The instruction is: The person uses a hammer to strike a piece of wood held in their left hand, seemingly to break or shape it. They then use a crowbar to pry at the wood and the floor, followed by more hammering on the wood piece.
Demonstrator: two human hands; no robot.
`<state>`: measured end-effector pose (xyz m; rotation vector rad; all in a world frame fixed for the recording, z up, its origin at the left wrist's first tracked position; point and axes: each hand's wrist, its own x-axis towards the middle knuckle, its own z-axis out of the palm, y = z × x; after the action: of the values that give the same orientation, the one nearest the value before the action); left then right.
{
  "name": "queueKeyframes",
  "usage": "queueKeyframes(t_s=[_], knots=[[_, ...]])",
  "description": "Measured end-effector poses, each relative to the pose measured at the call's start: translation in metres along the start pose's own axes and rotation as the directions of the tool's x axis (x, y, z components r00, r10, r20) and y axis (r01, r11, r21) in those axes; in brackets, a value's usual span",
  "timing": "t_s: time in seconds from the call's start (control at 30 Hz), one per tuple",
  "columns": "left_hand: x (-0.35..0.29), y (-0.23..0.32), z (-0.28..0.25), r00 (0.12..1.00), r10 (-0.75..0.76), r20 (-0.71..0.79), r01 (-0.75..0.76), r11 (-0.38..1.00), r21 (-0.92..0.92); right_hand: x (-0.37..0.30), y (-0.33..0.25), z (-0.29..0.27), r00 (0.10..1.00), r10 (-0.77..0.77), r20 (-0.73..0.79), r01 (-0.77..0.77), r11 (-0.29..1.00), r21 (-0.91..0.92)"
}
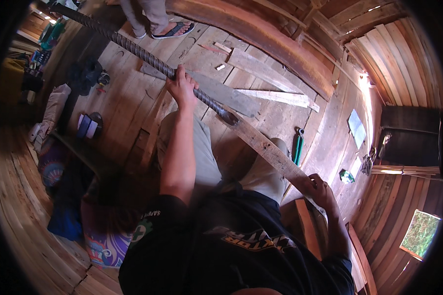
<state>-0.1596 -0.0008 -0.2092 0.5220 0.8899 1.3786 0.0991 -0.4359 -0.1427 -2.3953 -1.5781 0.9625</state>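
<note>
A long, dark, ribbed steel bar (133, 48) slants across the view from the far left toward my lap. Its near end meets a flat wooden board (268, 146), in line with it; how the two are joined, I cannot tell. My left hand (183, 87) is closed round the bar a short way above that end. Over my right thigh, the board runs down to my right hand (322, 192), whose fingers are wrapped round its near end. Beside the board, green-handled pincers (299, 145) lie on the floor.
Loose boards (266, 73) and a pale strip of wood (279, 98) lie on the plank floor (128, 93) ahead. Another person's sandalled foot (172, 30) stands near the bar's far part. A thick beam (261, 37) lies beyond. A light blue sheet (357, 129) rests at right.
</note>
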Motion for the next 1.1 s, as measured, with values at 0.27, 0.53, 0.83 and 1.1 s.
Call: queueKeyframes(t_s=[0.27,0.53,0.83,1.1], knots=[[0.016,-0.050,-0.026,0.968,-0.243,-0.056,0.242,0.970,-0.023,-0.028,-0.071,-0.034,0.977,0.183,-0.106,-0.205,0.944,-0.259],[0.019,-0.106,-0.036,0.810,-0.528,-0.256,0.526,0.847,-0.080,-0.038,-0.104,-0.078,0.967,0.249,-0.047,-0.247,0.885,-0.394],[-0.021,-0.185,-0.080,0.659,-0.609,-0.441,0.596,0.781,-0.187,-0.033,-0.104,-0.075,0.927,0.374,0.008,-0.318,0.799,-0.511],[-0.025,-0.224,-0.095,0.572,-0.647,-0.504,0.554,0.758,-0.344,-0.006,-0.125,-0.097,0.959,0.283,0.013,-0.201,0.712,-0.673]])
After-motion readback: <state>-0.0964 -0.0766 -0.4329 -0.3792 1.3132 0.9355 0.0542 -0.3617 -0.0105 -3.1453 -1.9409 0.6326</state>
